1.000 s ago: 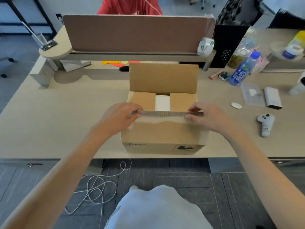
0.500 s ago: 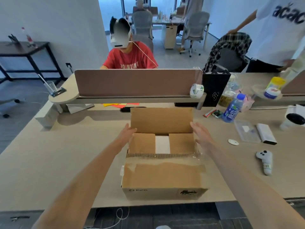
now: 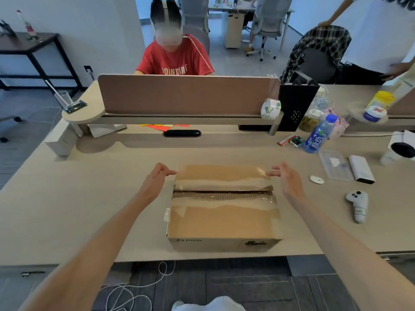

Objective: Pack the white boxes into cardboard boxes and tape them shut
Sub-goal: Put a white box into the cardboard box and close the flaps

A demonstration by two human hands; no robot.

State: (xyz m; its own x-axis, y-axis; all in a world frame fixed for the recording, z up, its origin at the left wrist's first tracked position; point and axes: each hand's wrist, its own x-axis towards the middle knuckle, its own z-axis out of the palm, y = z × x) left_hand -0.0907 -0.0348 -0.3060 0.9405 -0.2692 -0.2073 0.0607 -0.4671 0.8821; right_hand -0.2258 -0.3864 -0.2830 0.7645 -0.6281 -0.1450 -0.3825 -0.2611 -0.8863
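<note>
Cable loops on the floor below the near table edge. On the table, close to that edge and centred before the person, sits the box, its printed front wall facing the wearer and its long axis running left to right. Both top flaps are folded down and nearly meet; a dark slit between them also runs left to right, and old clear tape shines along each flap edge. The left hand is at the far left corner of the box, fingers half spread, tips on or just at the far flap's edge. The right hand mirrors it at the far right corner, fingers loosely spread, tips at the flap's glossy corner. Neither grips anything.

Right of the box, apart from it, lie a white controller, a small white disc, a clear case and a white pack. Farther right stands a blue bottle. Beyond the box a brown divider crosses the table, with a tape roll at its right end. Behind it sits a person in a red shirt.
</note>
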